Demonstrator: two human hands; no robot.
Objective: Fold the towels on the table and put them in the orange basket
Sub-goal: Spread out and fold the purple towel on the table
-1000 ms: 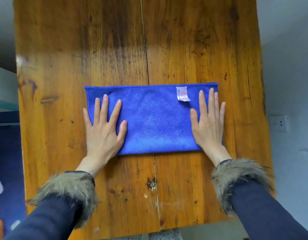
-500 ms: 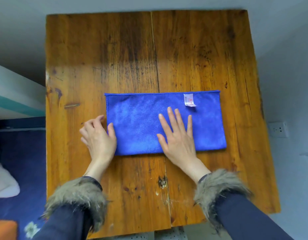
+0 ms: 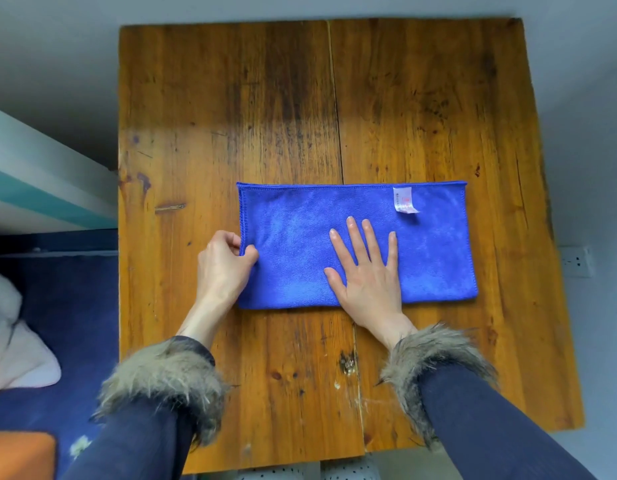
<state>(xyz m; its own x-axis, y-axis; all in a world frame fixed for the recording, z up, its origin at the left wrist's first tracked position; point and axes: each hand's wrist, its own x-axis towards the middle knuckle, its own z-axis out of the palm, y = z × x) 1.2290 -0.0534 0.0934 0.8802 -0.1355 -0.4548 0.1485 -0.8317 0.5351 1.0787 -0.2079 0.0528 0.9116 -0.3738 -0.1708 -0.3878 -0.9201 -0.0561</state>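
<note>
Hands [image 3: 364, 271] set on blue towel [image 3: 435, 251], long axis running left-right between them. Right hand spread flat, pressed mid-towel. Left hand [image 3: 224, 261] nearer left short edge, pinching it; fold judged rightward over the pressing palm. White tag [image 3: 405, 201] beyond right fingertips.

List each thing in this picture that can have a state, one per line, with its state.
Blue towel: folded into a flat strip on the wooden table.
White label: lying face up on the towel.
Left hand: pinching the towel's left edge.
Right hand: flat, pressing the towel.
</note>
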